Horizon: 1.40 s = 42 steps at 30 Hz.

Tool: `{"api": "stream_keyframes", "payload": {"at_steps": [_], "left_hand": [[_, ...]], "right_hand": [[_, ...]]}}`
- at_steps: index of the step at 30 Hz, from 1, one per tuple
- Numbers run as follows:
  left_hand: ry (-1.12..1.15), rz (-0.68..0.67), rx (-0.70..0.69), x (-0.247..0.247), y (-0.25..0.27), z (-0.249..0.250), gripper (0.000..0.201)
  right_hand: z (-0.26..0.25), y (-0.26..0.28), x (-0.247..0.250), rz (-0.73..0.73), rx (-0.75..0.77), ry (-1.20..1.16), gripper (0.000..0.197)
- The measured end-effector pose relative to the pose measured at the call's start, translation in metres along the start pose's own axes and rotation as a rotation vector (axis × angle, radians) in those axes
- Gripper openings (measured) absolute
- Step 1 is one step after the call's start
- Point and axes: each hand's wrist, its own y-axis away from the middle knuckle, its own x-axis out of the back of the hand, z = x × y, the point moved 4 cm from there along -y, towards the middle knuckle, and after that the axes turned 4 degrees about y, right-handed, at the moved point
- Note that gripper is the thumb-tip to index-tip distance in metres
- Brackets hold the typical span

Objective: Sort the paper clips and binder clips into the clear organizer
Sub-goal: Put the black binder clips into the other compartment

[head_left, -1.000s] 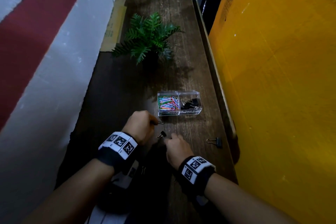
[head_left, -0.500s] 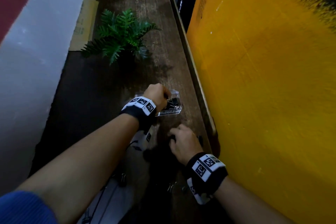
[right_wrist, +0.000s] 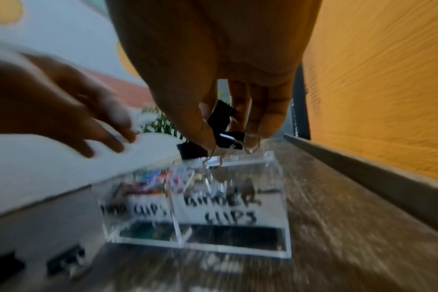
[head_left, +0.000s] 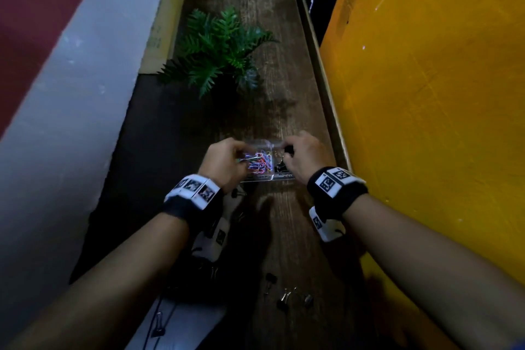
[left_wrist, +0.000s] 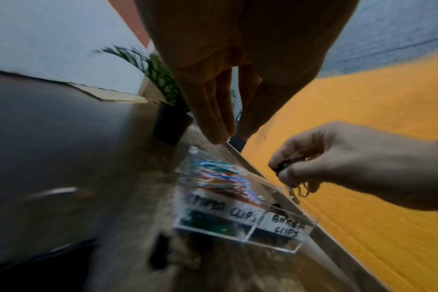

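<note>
The clear organizer [head_left: 267,177] stands on the wooden table, its two compartments labelled "paper clips" and "binder clips" [right_wrist: 228,213]. Coloured paper clips [head_left: 257,163] fill the left compartment and black binder clips [head_left: 279,169] lie in the right one. My left hand [head_left: 240,155] hovers over the paper clip side with its fingers [left_wrist: 213,126] straight and nothing visible in them. Over the binder clip side, my right hand [head_left: 287,150] pinches black binder clips [right_wrist: 226,138], whose wire handles [left_wrist: 298,191] dangle just above the rim.
Several loose binder clips [head_left: 284,300] lie on the table near me, one more [head_left: 237,193] under my left wrist. A fern in a black pot [head_left: 218,48] stands beyond the organizer. A yellow wall [head_left: 426,94] and a wooden ledge [head_left: 321,65] close the right side, a white wall the left.
My right hand has risen from the table to above the binder clip compartment, holding clips. My left hand has shifted left from the binder side to the paper clip side.
</note>
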Motion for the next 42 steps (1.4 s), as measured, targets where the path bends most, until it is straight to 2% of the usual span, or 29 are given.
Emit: {"api": "stream_keyframes", "payload": {"at_steps": [2, 7, 10, 12, 15, 18, 22, 26, 32, 36, 39, 42], "left_hand": [[0.032, 0.039, 0.051, 0.013, 0.02, -0.03, 0.024], [-0.081, 0.036, 0.163, 0.03, 0.073, -0.083, 0.02], [-0.14, 0.005, 0.184, 0.031, 0.095, -0.103, 0.026], [-0.179, -0.022, 0.202, 0.03, 0.103, -0.11, 0.029], [-0.218, -0.039, 0.198, 0.031, 0.105, -0.107, 0.032], [-0.242, 0.01, 0.203, 0.04, 0.105, -0.106, 0.032], [-0.353, -0.106, 0.318, 0.044, 0.126, -0.122, 0.032], [-0.281, -0.131, 0.411, 0.045, 0.156, -0.137, 0.033], [-0.249, -0.166, 0.361, 0.032, 0.158, -0.126, 0.037], [-0.374, -0.305, 0.328, 0.012, 0.144, -0.111, 0.038], [-0.46, -0.375, 0.357, -0.001, 0.142, -0.106, 0.04], [-0.483, -0.392, 0.382, -0.006, 0.141, -0.105, 0.042]], "right_hand": [[-0.004, -0.004, -0.009, -0.069, 0.013, 0.078, 0.016], [-0.002, -0.006, -0.026, -0.157, -0.009, 0.143, 0.02], [0.002, -0.001, -0.026, -0.133, -0.026, 0.125, 0.027], [0.0, 0.007, -0.022, -0.047, -0.006, 0.122, 0.029], [-0.02, 0.028, -0.023, 0.041, 0.13, 0.046, 0.025], [-0.052, 0.051, -0.039, -0.051, 0.298, -0.055, 0.025], [-0.091, 0.065, -0.06, -0.212, 0.481, -0.053, 0.037], [-0.119, 0.065, -0.074, -0.32, 0.585, 0.036, 0.041], [-0.117, 0.071, -0.093, -0.321, 0.595, 0.064, 0.023], [-0.098, 0.091, -0.1, -0.312, 0.602, 0.037, 0.015], [-0.089, 0.1, -0.107, -0.296, 0.538, 0.055, 0.014], [-0.095, 0.099, -0.107, -0.251, 0.458, 0.041, 0.033]]}}
